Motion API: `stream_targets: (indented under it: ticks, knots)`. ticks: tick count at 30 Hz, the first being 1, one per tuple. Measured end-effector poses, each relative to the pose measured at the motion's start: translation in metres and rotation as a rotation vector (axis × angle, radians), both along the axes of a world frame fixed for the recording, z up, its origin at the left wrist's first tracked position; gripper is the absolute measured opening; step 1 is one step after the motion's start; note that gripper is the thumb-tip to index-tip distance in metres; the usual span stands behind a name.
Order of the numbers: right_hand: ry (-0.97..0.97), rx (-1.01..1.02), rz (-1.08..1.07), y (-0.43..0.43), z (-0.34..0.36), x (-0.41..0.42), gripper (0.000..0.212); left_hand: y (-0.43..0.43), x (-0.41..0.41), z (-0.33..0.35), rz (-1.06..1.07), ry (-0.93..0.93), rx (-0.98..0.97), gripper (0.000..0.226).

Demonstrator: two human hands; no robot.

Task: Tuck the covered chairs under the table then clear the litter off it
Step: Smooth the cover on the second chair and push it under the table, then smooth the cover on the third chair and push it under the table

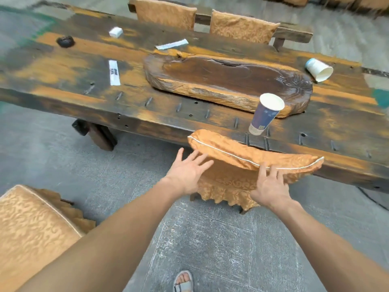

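Note:
A chair in a gold patterned cover (pixel 248 157) stands at the near edge of the long dark wooden table (pixel 63 81), its seat mostly under the top. My right hand (pixel 271 186) lies flat on the chair's back with fingers spread. My left hand (pixel 187 171) is open beside the chair's left side, fingertips near the cover. On the table lie an upright blue paper cup (pixel 266 113), a tipped white cup (pixel 319 69), paper strips (pixel 114 72) (pixel 172 44) and a small white box (pixel 116 32).
A second covered chair (pixel 31 228) stands out from the table at lower left. Two covered chairs (pixel 166 12) (pixel 242 28) sit at the far side. A carved wooden tray (pixel 210 89) occupies the table's middle, a dark round object (pixel 65 41) lies far left. Grey concrete floor, my sandalled foot (pixel 183 281) below.

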State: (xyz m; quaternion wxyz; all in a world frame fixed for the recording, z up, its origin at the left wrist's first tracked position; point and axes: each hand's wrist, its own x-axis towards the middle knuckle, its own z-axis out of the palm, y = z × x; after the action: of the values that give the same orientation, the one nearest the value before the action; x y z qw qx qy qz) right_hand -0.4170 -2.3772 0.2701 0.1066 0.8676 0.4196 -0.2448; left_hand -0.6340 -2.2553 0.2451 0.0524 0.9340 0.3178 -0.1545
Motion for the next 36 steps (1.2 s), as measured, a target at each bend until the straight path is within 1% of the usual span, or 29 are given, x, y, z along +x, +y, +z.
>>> stream_targets:
  ticks: [3, 6, 8, 10, 12, 14, 17, 20, 23, 28, 32, 36]
  knots:
    - [0.07, 0.055, 0.083, 0.001, 0.024, -0.042, 0.091, -0.017, -0.072, 0.025, 0.207, -0.088, 0.065, 0.081]
    - [0.126, 0.138, 0.224, -0.003, 0.053, -0.11, 0.088, -0.047, -0.149, 0.057, 0.422, -0.095, 0.072, 0.081]
    - [0.177, 0.2, 0.321, -0.014, 0.073, -0.163, 0.086, -0.073, -0.202, 0.08, 0.498, -0.08, 0.1, 0.08]
    - [0.202, 0.244, 0.426, -0.032, 0.096, -0.217, 0.085, -0.108, -0.258, 0.104, 0.55, -0.076, 0.158, 0.075]
    - [0.229, 0.289, 0.498, -0.057, 0.119, -0.267, 0.084, -0.15, -0.313, 0.128, 0.59, -0.04, 0.209, 0.069]
    - [0.267, 0.327, 0.552, -0.088, 0.142, -0.316, 0.081, -0.196, -0.367, 0.156, 0.655, 0.012, 0.236, 0.069]
    - [0.372, 0.354, 0.586, -0.131, 0.169, -0.383, 0.075, -0.26, -0.438, 0.197, 0.796, 0.063, 0.231, 0.068]
    - [0.472, 0.338, 0.649, -0.169, 0.183, -0.442, 0.072, -0.315, -0.499, 0.232, 0.911, 0.144, 0.232, 0.064]
    - [0.544, 0.299, 0.725, -0.2, 0.19, -0.492, 0.07, -0.361, -0.55, 0.257, 0.993, 0.205, 0.23, 0.062]
    - [0.603, 0.292, 0.831, -0.226, 0.195, -0.568, 0.069, -0.411, -0.618, 0.278, 1.087, 0.255, 0.224, 0.068]
    - [0.629, 0.315, 0.873, -0.229, 0.192, -0.631, 0.069, -0.424, -0.663, 0.273, 1.107, 0.29, 0.212, 0.07]
    - [0.643, 0.303, 0.884, -0.225, 0.177, -0.698, 0.068, -0.417, -0.716, 0.25, 1.059, 0.312, 0.205, 0.071]
